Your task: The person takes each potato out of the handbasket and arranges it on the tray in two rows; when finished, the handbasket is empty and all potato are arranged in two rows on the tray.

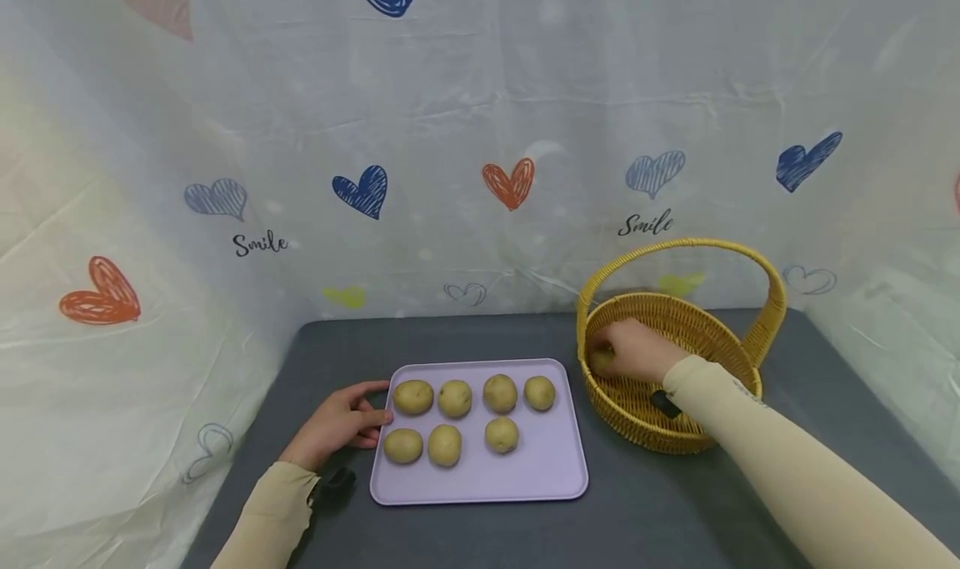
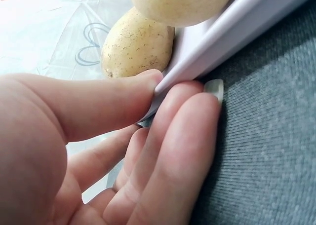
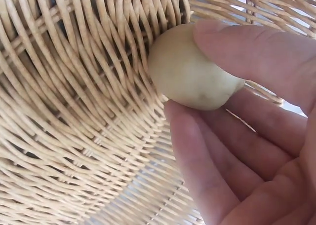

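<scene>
The lilac tray [image 1: 540, 477] sits near the middle of the grey table [image 1: 660, 511], and everything else reads best from it. Seven potatoes [image 1: 455, 398] lie on it in two rows: four along the far side, three nearer the person, with the near-right corner of the tray bare. Just off the tray's right edge stands the wicker basket [image 1: 637, 427] with its tall hoop handle.

The right hand [image 1: 633, 351] is down inside that basket, at the wall nearest the tray. The wrist view shows its thumb and fingers curled round one more potato [image 3: 190, 72], which touches the woven wall — so the hand grips it, though whether it rests on the basket floor I cannot tell.

On the tray's opposite edge, the left hand [image 1: 341, 423] holds the rim. Up close, the thumb [image 2: 98, 104] lies on top of the lip and the fingers [image 2: 177, 136] tuck beneath it, pinching the edge and steadying the tray on the cloth.

To my eye the step in hand is the pick from the basket. The move after it would call for lifting the potato clear of the rim and under or round the handle, then carrying it across to the open spot beside the third potato of the near row — and setting it down gently, since these round things could roll.
</scene>
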Demonstrator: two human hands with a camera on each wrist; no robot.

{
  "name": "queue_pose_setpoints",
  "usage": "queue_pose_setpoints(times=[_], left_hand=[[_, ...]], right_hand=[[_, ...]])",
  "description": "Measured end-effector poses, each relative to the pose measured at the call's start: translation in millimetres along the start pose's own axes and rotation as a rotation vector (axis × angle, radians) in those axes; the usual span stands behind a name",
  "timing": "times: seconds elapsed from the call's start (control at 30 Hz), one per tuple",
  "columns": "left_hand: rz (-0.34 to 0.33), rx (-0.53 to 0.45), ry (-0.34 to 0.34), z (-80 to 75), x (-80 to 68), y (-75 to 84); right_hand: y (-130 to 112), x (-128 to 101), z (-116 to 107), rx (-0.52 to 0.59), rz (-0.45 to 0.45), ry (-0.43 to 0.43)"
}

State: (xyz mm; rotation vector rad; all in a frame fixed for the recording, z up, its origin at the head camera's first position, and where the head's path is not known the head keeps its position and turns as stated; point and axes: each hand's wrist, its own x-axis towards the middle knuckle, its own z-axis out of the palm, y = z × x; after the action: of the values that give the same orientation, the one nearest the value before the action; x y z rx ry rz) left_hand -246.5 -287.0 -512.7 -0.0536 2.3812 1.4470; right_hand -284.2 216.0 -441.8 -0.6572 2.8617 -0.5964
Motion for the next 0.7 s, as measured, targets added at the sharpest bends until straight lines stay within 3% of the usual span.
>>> queue_pose_setpoints(times=[0.5, 0.7], left_hand=[[-0.005, 0.003, 0.014, 2.1, -2.5, 2.3], [0.005, 0.015, 0.020, 2.6, -2.4, 1.7]], right_hand=[[-2, -11, -6, -0.040, 0.004, 0.012], [-11, -32, -23, -0.005, 0.030, 0.096]])
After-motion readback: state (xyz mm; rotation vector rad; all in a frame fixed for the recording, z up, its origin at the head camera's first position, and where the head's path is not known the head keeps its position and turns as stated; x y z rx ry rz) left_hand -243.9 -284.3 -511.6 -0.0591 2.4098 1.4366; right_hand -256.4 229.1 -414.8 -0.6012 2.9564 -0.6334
